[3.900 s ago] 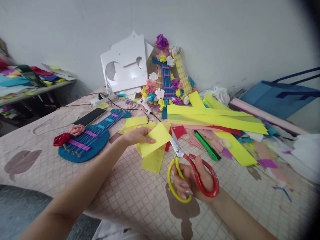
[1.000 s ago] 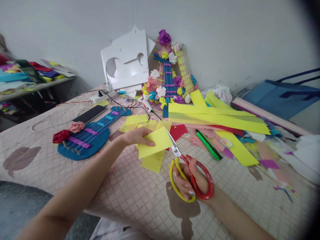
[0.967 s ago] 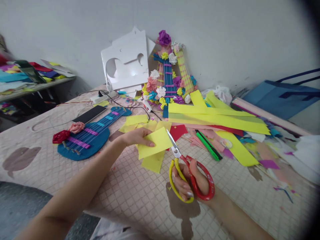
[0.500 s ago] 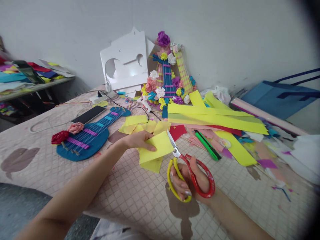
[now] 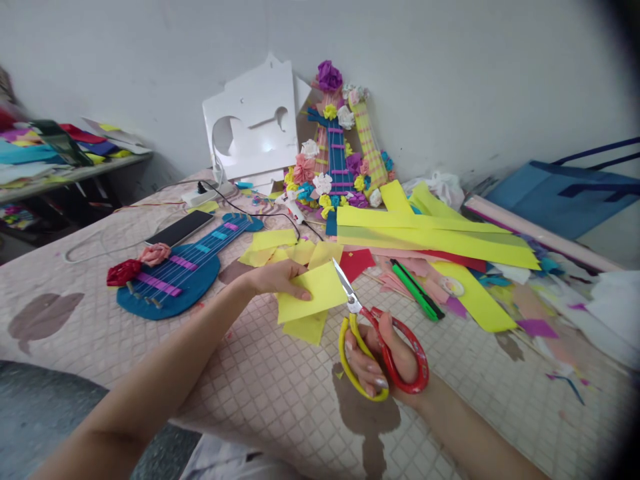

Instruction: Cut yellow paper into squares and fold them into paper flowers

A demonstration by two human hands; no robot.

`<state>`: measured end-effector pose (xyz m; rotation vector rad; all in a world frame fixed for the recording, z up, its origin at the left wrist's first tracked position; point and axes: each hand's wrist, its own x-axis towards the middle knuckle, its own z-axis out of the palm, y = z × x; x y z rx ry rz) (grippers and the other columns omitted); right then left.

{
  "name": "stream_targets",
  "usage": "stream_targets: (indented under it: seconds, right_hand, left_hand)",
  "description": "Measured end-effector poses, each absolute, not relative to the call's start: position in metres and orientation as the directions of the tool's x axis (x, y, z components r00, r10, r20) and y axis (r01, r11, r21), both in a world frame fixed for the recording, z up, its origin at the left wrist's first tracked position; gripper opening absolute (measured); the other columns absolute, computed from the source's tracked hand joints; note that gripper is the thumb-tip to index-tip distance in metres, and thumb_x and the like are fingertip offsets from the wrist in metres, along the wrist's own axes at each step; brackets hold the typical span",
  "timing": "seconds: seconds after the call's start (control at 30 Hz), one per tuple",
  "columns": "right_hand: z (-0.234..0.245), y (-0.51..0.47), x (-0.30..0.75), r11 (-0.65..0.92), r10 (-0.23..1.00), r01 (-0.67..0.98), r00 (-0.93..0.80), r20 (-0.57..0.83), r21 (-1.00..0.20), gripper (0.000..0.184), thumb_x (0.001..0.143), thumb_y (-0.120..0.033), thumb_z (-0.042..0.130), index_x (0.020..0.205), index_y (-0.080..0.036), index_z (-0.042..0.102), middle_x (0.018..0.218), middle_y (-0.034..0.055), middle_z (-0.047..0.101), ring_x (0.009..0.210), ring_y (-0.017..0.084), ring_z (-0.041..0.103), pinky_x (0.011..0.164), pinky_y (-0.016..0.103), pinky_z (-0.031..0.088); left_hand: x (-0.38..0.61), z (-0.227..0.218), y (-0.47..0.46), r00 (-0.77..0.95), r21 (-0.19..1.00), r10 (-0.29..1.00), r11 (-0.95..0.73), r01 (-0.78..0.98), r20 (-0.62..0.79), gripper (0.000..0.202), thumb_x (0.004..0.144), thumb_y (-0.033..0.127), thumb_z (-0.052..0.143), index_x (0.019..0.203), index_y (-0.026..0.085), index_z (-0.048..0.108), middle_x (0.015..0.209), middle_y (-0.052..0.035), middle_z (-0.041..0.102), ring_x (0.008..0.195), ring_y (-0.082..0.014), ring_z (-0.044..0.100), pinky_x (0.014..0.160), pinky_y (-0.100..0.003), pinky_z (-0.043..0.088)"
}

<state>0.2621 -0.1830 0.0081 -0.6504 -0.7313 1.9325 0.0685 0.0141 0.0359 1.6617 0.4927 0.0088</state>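
My left hand [image 5: 276, 278] pinches a yellow paper piece [image 5: 313, 300] just above the table, thumb on top. My right hand [image 5: 383, 360] grips scissors [image 5: 373, 333] with one red and one yellow handle, fingers through the loops. The blades point up-left and meet the right edge of the yellow piece. A second yellow piece [image 5: 305, 329] lies under it on the table.
A blue paper guitar [image 5: 175, 273] with red and pink roses lies at left beside a phone [image 5: 180, 228]. Flowered paper guitars [image 5: 340, 153] and white cut card [image 5: 253, 133] lean on the wall. Long yellow strips [image 5: 430, 233], a green pen [image 5: 415, 290] and scraps lie right; a glue gun [image 5: 290, 207] sits behind.
The yellow piece has dropped slightly and turned flatter in my left hand. The scissors stay at its right edge, their handles drawn closer together than 3.9 s ago.
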Motion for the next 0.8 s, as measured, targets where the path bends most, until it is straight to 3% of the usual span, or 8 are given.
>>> stream_targets:
  seconds: [0.33,0.63,0.73,0.8]
  right_hand:
    - [0.012,-0.182,0.261,-0.407,0.879,-0.57,-0.456,-0.137,-0.714,0.065,0.076,-0.076,0.037,0.082,-0.015,0.057,0.049,-0.0058,0.041,0.036,0.006,0.035,0.041,0.021,0.044]
    - [0.01,-0.179,0.261,-0.349,0.908,-0.51,-0.392,-0.149,-0.786,0.062,0.075,-0.077,0.036,0.083,-0.018,0.053,0.046,-0.0086,0.037,0.032,0.005,0.024,0.034,0.019,0.037]
    - [0.012,-0.177,0.272,-0.275,0.943,-0.376,-0.283,-0.173,-0.885,0.063,0.073,-0.08,0.033,0.08,-0.02,0.052,0.045,-0.0091,0.035,0.031,0.006,0.025,0.033,0.02,0.034]
    - [0.015,-0.174,0.286,-0.185,0.979,-0.15,-0.116,-0.169,-0.971,0.059,0.074,-0.078,0.036,0.079,-0.021,0.051,0.046,-0.0079,0.038,0.033,0.008,0.031,0.034,0.022,0.034]
  left_hand:
    - [0.07,0.034,0.011,0.93,0.96,0.268,-0.058,0.276,-0.251,0.039,0.06,0.037,0.08,0.091,0.016,0.069,0.092,-0.0051,0.071,0.081,-0.0195,0.066,0.067,-0.024,0.051]
    - [0.069,0.038,0.011,0.926,0.955,0.248,-0.013,0.296,-0.284,0.037,0.059,0.035,0.08,0.09,0.017,0.07,0.092,-0.0046,0.071,0.076,-0.0193,0.066,0.064,-0.024,0.052]
    - [0.064,0.038,0.015,0.907,0.945,0.285,-0.014,0.328,-0.311,0.038,0.056,0.032,0.082,0.089,0.017,0.071,0.091,-0.0064,0.072,0.074,-0.0204,0.067,0.061,-0.025,0.052]
    - [0.057,0.037,0.022,0.866,0.948,0.406,0.006,0.317,-0.292,0.037,0.057,0.034,0.08,0.088,0.016,0.071,0.088,-0.0073,0.072,0.071,-0.0202,0.067,0.06,-0.026,0.052]
